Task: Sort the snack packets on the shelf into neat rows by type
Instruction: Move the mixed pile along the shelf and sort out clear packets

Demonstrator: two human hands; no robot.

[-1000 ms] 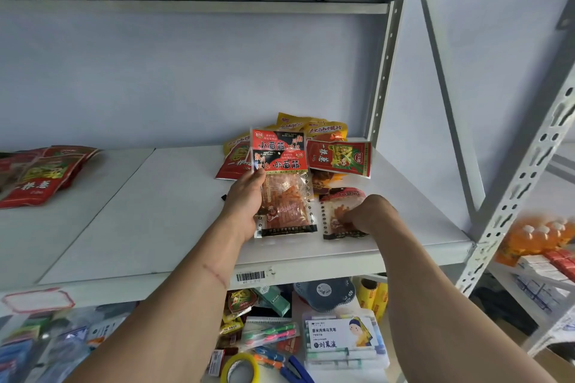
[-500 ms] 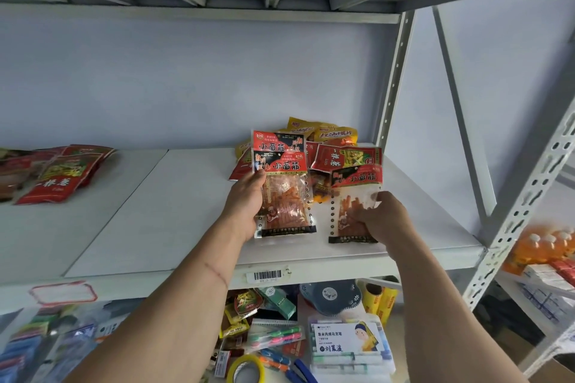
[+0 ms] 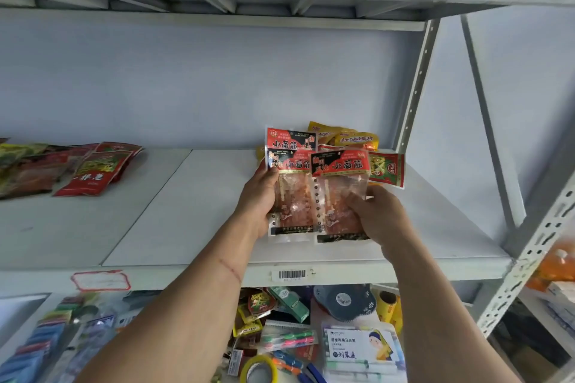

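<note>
Hiding snack pile (image 3: 357, 140): held packets (image 3: 337, 183)

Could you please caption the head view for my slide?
Both hands, left and right, hold matching red-topped clear snack packets above the shelf.

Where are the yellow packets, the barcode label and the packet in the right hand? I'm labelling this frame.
yellow packets (image 3: 357, 140), head view, printed front of the rightmost one.
barcode label (image 3: 292, 274), head view, middle of the bars.
packet in the right hand (image 3: 340, 165), head view, its red header.
</note>
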